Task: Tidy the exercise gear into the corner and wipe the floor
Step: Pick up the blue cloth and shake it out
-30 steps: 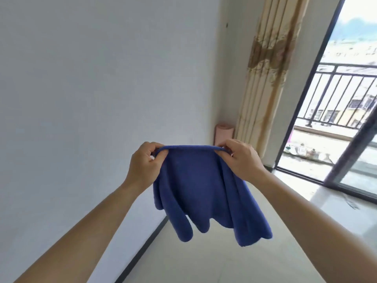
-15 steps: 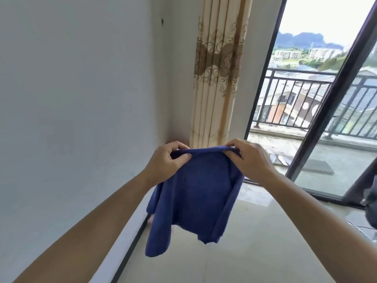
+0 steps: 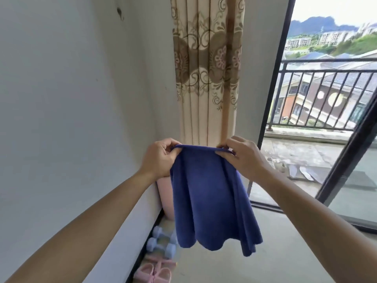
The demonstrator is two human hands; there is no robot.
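Observation:
A dark blue cloth (image 3: 210, 199) hangs in front of me, stretched by its top edge between both hands. My left hand (image 3: 159, 158) pinches the left top corner and my right hand (image 3: 242, 156) pinches the right one. Behind the cloth, in the room's corner, a rolled pink mat (image 3: 164, 196) stands upright against the wall. Below it on the floor lie pale blue dumbbells (image 3: 161, 244) and a pink handled item (image 3: 154, 271), partly hidden by the cloth.
A white wall (image 3: 71, 119) runs along the left with a dark skirting at its foot. A patterned beige curtain (image 3: 208, 74) hangs in the corner. A dark-framed glass door (image 3: 346, 166) to the balcony stands at the right. Pale floor tiles (image 3: 244, 268) lie below.
The view has swung and come closer to the corner, bringing the dumbbells and pink gear into sight. Both hands still hold the cloth's top edge, which hangs straighter now.

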